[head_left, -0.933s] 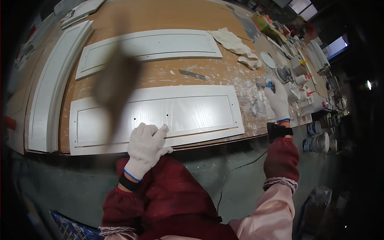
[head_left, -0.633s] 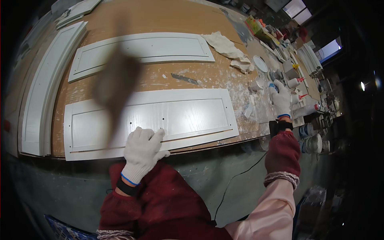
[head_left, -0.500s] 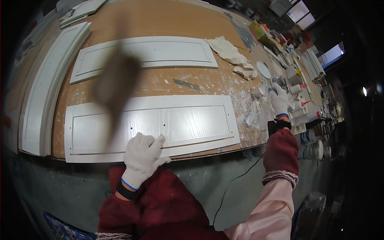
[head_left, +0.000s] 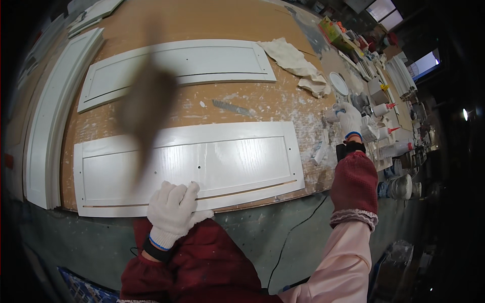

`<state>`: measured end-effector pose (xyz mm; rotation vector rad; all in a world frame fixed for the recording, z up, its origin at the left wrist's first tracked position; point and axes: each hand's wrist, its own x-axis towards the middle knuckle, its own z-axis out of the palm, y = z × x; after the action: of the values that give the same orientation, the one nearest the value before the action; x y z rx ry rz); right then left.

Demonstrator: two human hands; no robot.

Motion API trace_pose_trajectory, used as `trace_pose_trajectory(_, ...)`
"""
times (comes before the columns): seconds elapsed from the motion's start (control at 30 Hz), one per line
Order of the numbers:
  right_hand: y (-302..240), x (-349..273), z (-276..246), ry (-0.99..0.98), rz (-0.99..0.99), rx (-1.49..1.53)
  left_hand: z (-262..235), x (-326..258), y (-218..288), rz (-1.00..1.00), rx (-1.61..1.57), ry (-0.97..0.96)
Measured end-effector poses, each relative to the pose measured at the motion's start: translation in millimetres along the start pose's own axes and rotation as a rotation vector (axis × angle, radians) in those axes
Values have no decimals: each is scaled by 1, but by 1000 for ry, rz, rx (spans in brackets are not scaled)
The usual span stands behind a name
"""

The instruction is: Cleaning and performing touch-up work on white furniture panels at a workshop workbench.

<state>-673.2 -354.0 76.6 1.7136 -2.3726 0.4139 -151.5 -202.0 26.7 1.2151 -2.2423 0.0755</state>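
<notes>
Head view: a worker in white cotton gloves leans over a workbench of bare brown board dusted with white. The left hand lies flat on the near edge of a long white cabinet panel, fingers loosely together and bent over the rim, pressing rather than gripping. The panel lies lengthwise along the front of the bench, its routed groove running just beyond the fingertips.

The right hand reaches out to the bench's right end among small bottles with red tips; its fingers seem to curl around something there, but the glove hides what, and how far the hand is open cannot be told.

A second panel lies farther back, well apart from the first, with a metal file on the bare board between them. A crumpled rag sits beside the far panel's right end, and a curved white moulding runs along the bench's left side. A dark blurred smear crosses the lens. Cluttered shelves and bright windows fill the dim room to the right.
</notes>
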Motion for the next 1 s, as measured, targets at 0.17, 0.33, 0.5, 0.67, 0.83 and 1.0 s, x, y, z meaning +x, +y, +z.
trace_pose_trajectory(0.17,11,1,0,-24,-15,68,2,-1,-1,13,2,7)
trace_pose_trajectory(0.33,-9,-11,-22,-7,229,341,0,-4,-1,-1,18,5)
trace_pose_trajectory(0.5,25,-18,-26,-61,335,808,5,-4,0,23,5,36)
trace_pose_trajectory(0.67,6,-44,-48,-127,307,869,3,-5,-2,4,-5,1)
trace_pose_trajectory(0.83,-31,-94,-66,-144,255,726,2,-9,-5,12,-21,11)
trace_pose_trajectory(1.0,-49,-139,-60,-39,-5,373,3,-9,-6,10,-40,19)
